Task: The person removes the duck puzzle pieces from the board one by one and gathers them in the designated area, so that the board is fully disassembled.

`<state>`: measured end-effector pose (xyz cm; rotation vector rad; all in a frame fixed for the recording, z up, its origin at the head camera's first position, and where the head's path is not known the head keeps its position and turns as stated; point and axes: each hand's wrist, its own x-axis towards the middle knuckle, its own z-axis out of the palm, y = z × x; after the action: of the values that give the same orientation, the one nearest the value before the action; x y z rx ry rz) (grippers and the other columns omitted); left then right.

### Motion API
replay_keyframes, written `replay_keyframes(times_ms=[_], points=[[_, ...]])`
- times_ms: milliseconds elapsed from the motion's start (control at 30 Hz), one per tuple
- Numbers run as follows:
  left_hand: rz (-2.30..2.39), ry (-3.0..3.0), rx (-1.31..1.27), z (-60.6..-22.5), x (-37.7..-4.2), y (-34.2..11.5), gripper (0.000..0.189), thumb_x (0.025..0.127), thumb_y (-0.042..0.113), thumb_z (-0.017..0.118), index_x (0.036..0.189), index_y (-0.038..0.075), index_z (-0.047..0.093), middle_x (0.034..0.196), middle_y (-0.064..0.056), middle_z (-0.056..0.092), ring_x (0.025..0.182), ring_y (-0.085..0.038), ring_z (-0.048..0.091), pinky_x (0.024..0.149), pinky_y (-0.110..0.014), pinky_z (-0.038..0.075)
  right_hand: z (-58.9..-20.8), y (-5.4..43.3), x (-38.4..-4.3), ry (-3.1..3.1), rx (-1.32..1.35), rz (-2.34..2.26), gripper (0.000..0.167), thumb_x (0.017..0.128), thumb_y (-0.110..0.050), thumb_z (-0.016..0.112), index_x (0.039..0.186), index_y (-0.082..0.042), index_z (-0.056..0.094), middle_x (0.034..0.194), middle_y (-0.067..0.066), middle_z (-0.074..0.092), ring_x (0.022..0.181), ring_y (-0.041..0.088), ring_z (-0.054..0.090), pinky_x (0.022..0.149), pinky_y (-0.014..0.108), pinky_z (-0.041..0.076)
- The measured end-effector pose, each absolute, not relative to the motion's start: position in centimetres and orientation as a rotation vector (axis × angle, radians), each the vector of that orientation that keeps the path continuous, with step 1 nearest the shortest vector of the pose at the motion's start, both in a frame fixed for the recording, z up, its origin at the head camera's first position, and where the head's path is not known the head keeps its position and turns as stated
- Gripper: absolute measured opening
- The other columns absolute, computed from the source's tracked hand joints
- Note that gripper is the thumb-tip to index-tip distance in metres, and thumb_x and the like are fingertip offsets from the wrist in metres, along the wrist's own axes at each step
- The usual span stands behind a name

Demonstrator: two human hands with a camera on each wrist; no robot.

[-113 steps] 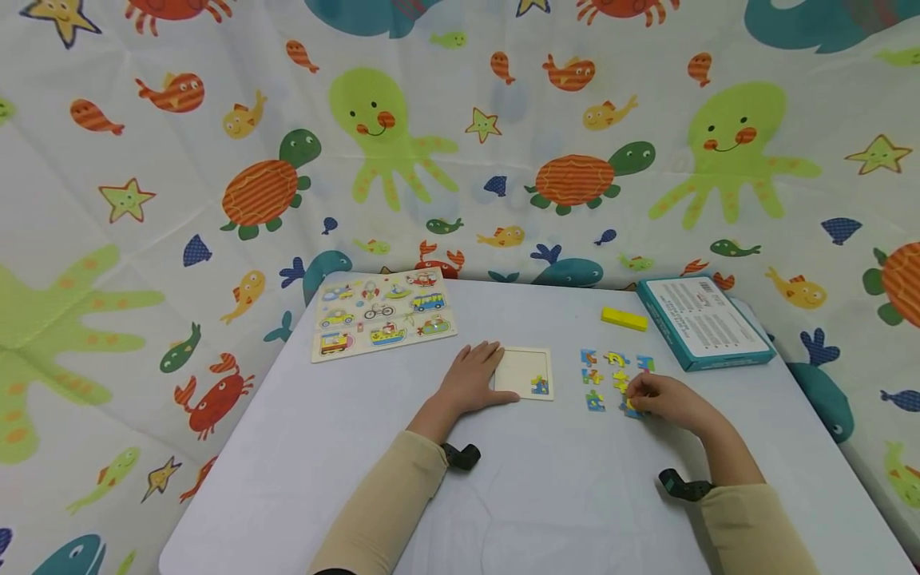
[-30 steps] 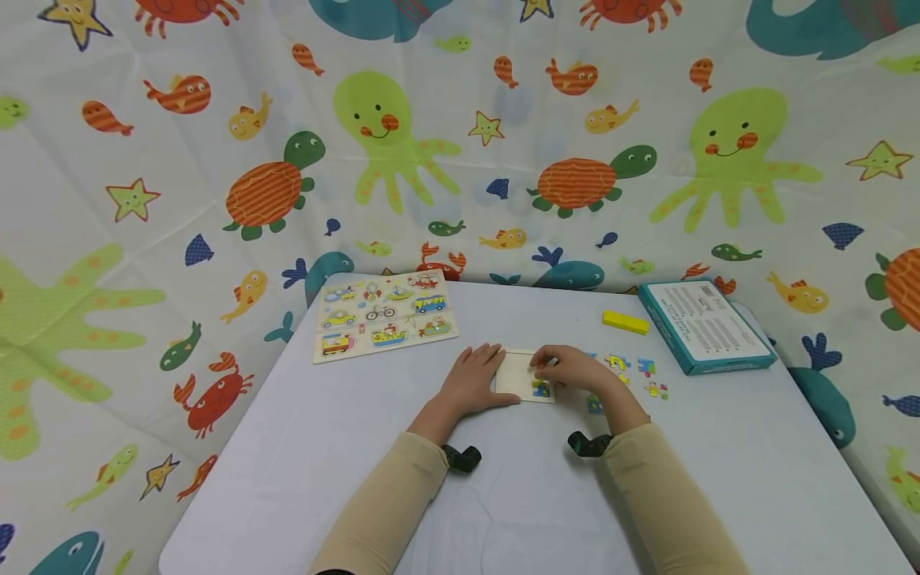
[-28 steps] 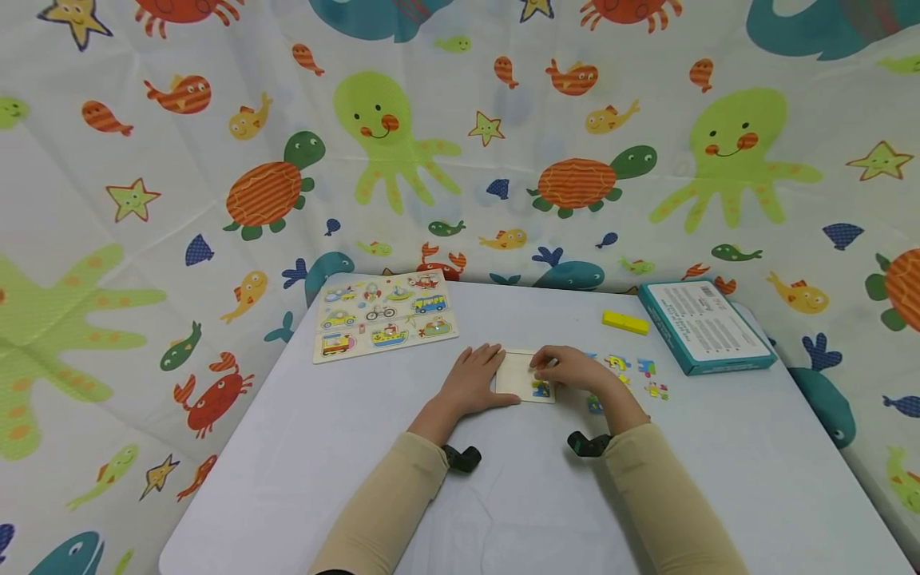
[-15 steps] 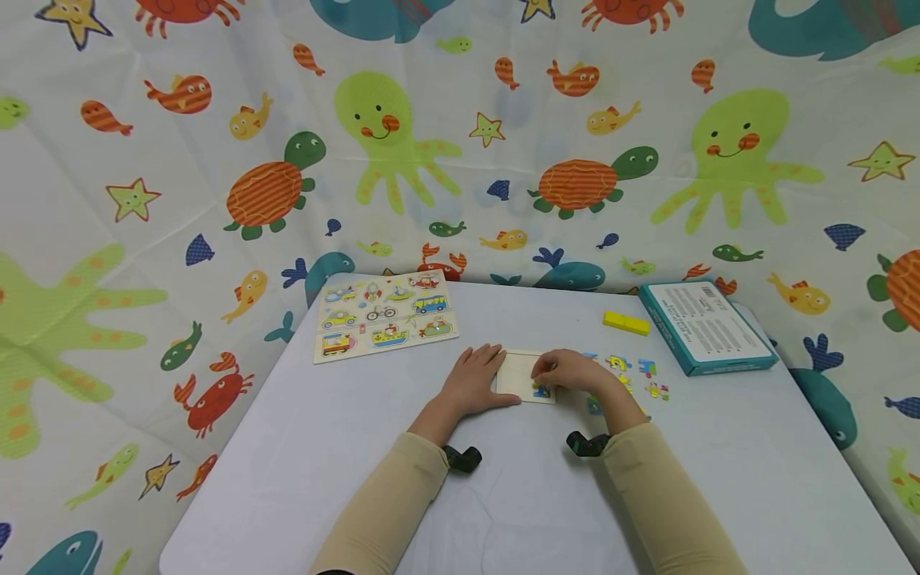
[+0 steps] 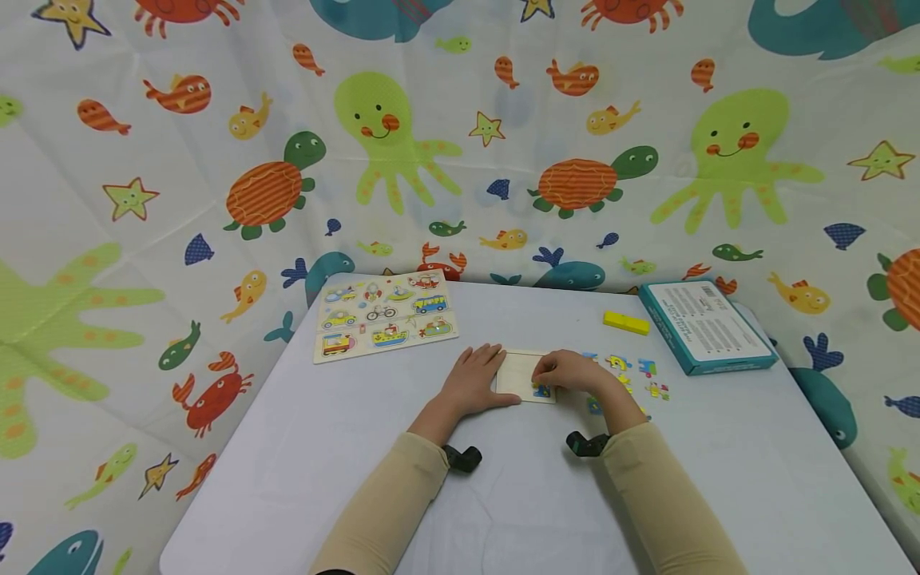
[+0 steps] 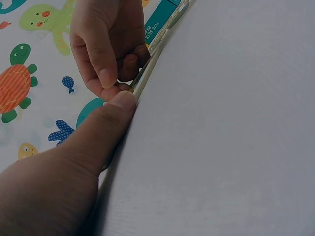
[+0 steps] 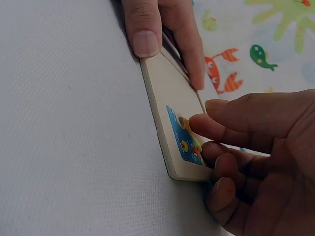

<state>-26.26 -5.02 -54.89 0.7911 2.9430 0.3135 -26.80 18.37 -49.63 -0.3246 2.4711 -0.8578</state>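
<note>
My left hand [image 5: 469, 379] lies spread at the left side of a small wooden puzzle tray [image 5: 514, 374], its thumb on the near edge. That thumb [image 7: 146, 43] presses the tray's corner in the right wrist view. My right hand [image 5: 568, 374] is over the tray's right part, and its thumb and index finger pinch a small yellow puzzle piece [image 7: 185, 123]. The held piece is largely covered by fingertips. Against it, in the near right corner of the tray, sits a blue puzzle piece [image 5: 543, 392]. The left wrist view shows the tray only edge-on.
Several loose puzzle pieces [image 5: 647, 367] lie right of the tray, some hidden behind my right hand. A yellow block [image 5: 625, 323] and a teal box [image 5: 707, 326] stand farther right. A picture board [image 5: 386, 315] with vehicles lies back left. A printed cloth [image 5: 446, 160] hangs behind.
My right hand has come left from the loose pieces to the tray, bringing a yellow puzzle piece. Over the last second it lowered slightly. My left hand stayed on the tray.
</note>
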Motion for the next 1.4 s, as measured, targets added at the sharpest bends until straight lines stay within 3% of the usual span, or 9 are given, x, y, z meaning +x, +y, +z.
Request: replay_keyframes(times_ms=[1133, 1400], points=[[0.335, 2.927, 0.785, -54.67, -26.15, -4.96, 0.103, 0.080, 0.082, 0.052, 0.157, 0.018, 0.028, 0.164, 0.002, 0.025, 0.153, -0.020, 0.019, 0.126, -0.046, 0.012, -49.49, 18.45, -26.47, 2.460, -0.291, -0.921, 0.015, 0.097, -0.028, 0.062, 0.097, -0.014, 0.068, 0.083, 0.002, 0.061, 0.072, 0.019, 0.053, 0.063, 0.028, 0.044], [0.347, 2.927, 0.787, -54.55, -26.18, -5.05, 0.103, 0.079, 0.082, 0.053, 0.157, 0.018, 0.029, 0.164, 0.001, 0.026, 0.153, -0.020, 0.019, 0.126, -0.046, 0.012, -49.75, 18.74, -26.55, 2.446, -0.356, -0.929, 0.005, 0.096, -0.013, 0.061, 0.099, -0.015, 0.065, 0.091, 0.002, 0.063, 0.074, 0.018, 0.055, 0.065, 0.028, 0.047]])
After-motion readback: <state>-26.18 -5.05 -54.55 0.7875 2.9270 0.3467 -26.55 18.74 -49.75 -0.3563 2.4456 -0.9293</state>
